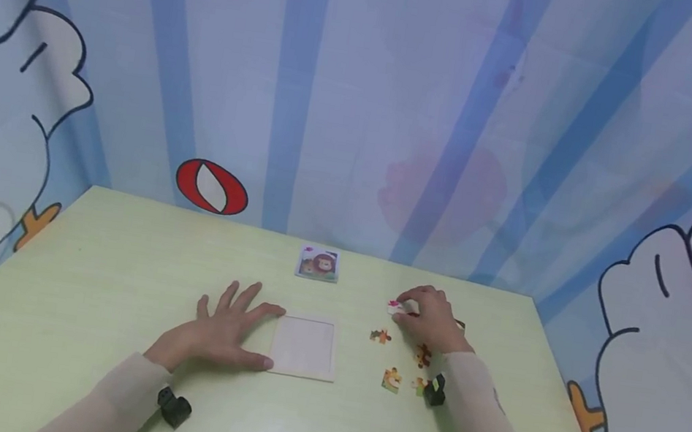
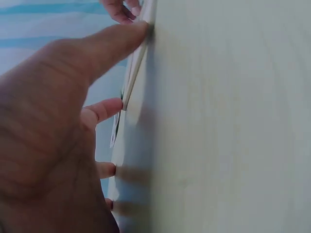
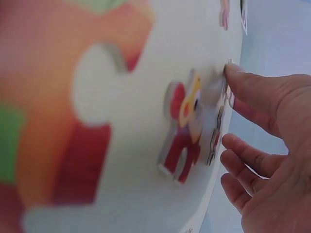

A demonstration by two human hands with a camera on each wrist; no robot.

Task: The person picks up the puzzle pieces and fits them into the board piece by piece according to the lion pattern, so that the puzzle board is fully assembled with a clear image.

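A square, pale puzzle tray (image 1: 303, 347) lies flat on the table. My left hand (image 1: 220, 331) is spread out, its thumb and index fingertips touching the tray's left corners. To the right, my right hand (image 1: 431, 319) pinches a white and pink jigsaw piece (image 1: 393, 307) between thumb and index finger, at table level. In the right wrist view its edge shows at the thumb tip, the other fingers loosely bent. Nearer to me lie an orange piece (image 1: 380, 336), a brown piece (image 1: 424, 356) and a yellowish piece (image 1: 392, 379). Another piece (image 1: 418, 385) is partly hidden by the wrist camera.
Behind the tray lies a square picture card (image 1: 318, 263) with a lion on it. One dark piece (image 1: 460, 325) shows just beyond the right hand. The pale table (image 1: 134, 260) ends at a blue striped curtain (image 1: 349, 98) printed with cartoon figures.
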